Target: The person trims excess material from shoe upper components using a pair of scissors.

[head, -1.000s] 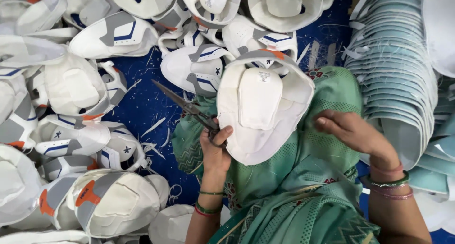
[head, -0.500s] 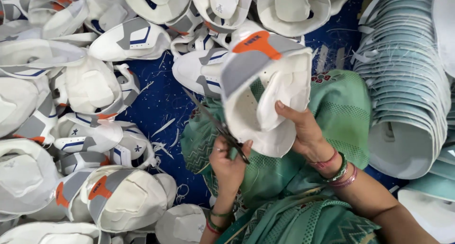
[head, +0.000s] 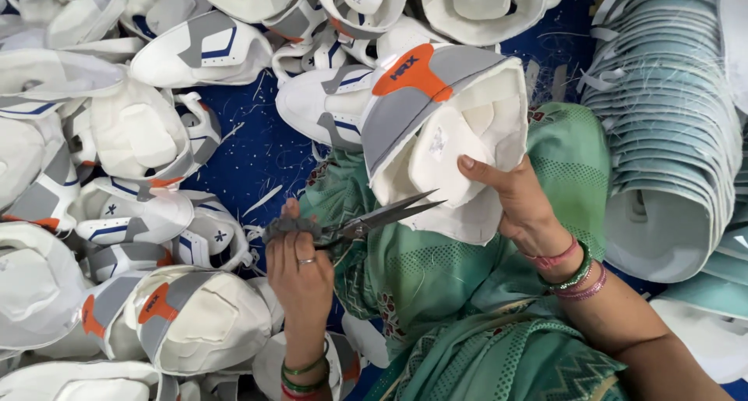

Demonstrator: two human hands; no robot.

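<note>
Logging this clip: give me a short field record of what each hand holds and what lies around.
left hand: grips scissors, blades slightly open
right hand: holds white shoe upper with grey and orange panels
blade tips: at the upper's lower edge
surroundings: loose shoe uppers on blue cloth; stacked pale pieces at right

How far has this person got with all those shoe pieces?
Hard to say what counts as finished. A neat stack of pieces stands on the right. In hand: the right hand holds one white, grey and orange shoe upper, and the left hand brings scissors to its edge. A large loose heap of uppers lies on the left.
</note>
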